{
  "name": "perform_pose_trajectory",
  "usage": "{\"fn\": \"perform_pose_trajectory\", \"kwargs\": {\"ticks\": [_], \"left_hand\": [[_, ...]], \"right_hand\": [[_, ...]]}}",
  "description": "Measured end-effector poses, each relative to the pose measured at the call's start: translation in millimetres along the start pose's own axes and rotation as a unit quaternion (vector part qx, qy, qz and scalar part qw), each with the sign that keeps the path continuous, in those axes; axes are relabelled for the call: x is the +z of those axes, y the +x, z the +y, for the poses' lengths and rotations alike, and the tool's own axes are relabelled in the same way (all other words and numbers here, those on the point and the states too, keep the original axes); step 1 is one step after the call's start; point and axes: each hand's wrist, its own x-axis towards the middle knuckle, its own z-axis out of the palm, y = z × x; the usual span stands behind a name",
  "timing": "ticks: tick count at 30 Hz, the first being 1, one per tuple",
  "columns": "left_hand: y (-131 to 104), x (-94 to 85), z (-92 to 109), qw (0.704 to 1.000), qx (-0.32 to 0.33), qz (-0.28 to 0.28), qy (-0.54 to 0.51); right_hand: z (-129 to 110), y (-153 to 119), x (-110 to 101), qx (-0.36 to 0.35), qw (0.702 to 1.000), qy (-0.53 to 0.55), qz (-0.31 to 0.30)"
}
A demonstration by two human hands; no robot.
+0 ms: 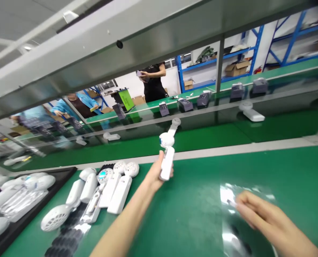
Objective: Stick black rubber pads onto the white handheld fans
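One white fan [168, 161] is at 12 o'clock, grasped in the left hand [155, 175]; a slack grip could drop it. Right hand [257, 211], 4 o'clock, pinches a small blurred item [231, 203].

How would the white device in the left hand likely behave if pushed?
The white device seems stiff, its casing looking hard and smooth. Its boxy handle would probably resist rolling, though the rounded head might let it rock.

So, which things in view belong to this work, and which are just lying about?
Likely for the job:
white fan in the left hand
clear plastic sheet by the right hand
similar fans on the table

Seemingly lying about:
cardboard box on blue shelf
green bundle
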Motion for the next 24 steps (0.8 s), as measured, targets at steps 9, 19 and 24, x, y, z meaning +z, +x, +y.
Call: {"fn": "perform_pose_trajectory", "kwargs": {"ticks": [9,19,24], "left_hand": [[-84.3,81.3,-58.4,0.96,-0.081,-0.197,-0.183],[-99.8,78.6,-47.1,0.976,-0.005,-0.211,-0.054],[-102.3,80.1,-47.9,0.982,0.023,-0.186,0.019]], "right_hand": [[-36.7,-3.1,14.6,0.029,0.992,0.107,-0.067],[-40.3,-1.1,6.4,0.072,0.984,0.103,-0.124],[-40.7,-2.4,-0.8,0.068,0.982,0.055,-0.167]]}}
